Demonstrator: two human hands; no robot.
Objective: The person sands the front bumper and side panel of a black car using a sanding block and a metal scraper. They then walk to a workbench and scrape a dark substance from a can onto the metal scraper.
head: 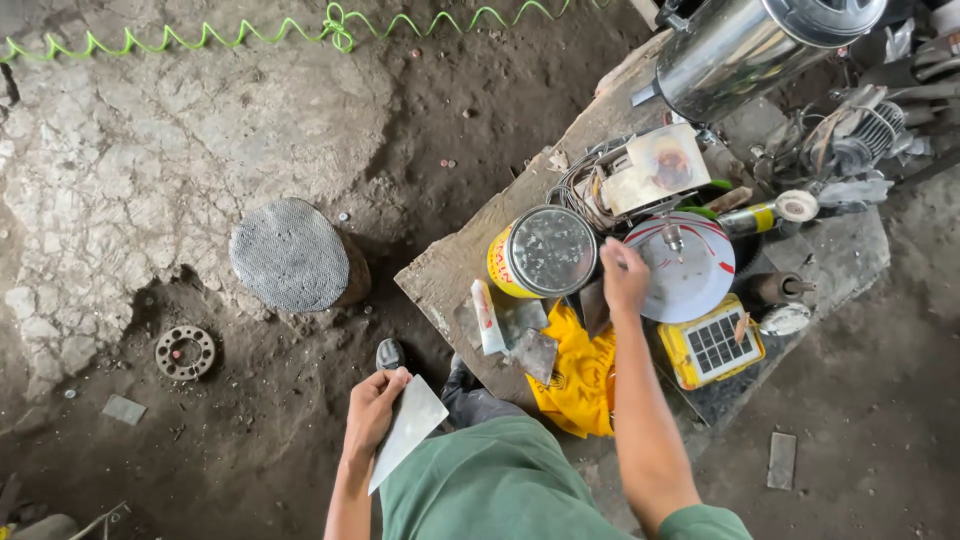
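Pale sheet (410, 428) pinched in left hand (375, 405); right hand (625, 275) closed beside yellow tin (540, 253).

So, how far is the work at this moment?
Done: the left hand already holds a pale flat sheet. In hand: the right hand reaches onto the wooden board, beside the yellow tin. Left: the white tube and grey sheets lie untouched on the board.

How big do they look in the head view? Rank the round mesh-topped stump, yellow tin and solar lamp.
1. Round mesh-topped stump, on the ground.
2. Yellow tin, on the bench.
3. Solar lamp, close to the tin in apparent size; the bench sits nearer the camera, so true order is unsure.
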